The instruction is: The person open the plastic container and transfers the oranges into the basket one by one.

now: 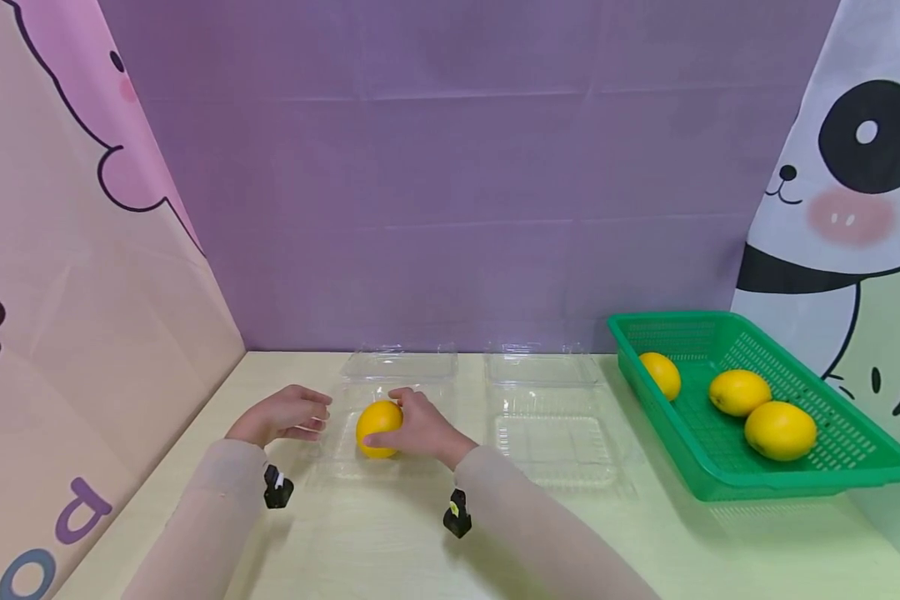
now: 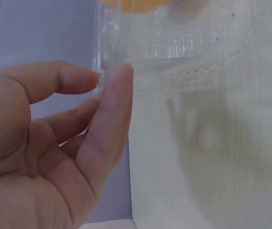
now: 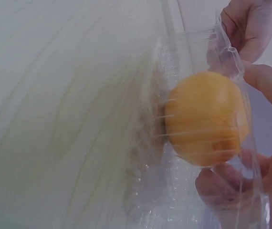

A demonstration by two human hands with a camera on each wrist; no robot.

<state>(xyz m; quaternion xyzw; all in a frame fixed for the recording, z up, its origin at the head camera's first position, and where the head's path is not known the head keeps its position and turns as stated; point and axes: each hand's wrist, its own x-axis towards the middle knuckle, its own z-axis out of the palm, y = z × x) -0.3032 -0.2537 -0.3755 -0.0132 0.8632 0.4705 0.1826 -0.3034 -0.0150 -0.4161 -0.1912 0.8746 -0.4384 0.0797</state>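
Observation:
My right hand grips a yellow lemon from its right side, with thumb and fingers around it. The lemon is in the left clear plastic clamshell box, whose lid lies folded back. Through the box wall, the right wrist view shows the lemon low in the tray. My left hand is at the box's left edge, its fingers loosely bent. In the left wrist view the fingertips of that hand are close to the rim; whether they touch it I cannot tell.
A second clear clamshell box stands open to the right. Beyond it, a green plastic basket holds a lemon by its left wall and two more lemons near its middle. A purple cloth hangs behind the table.

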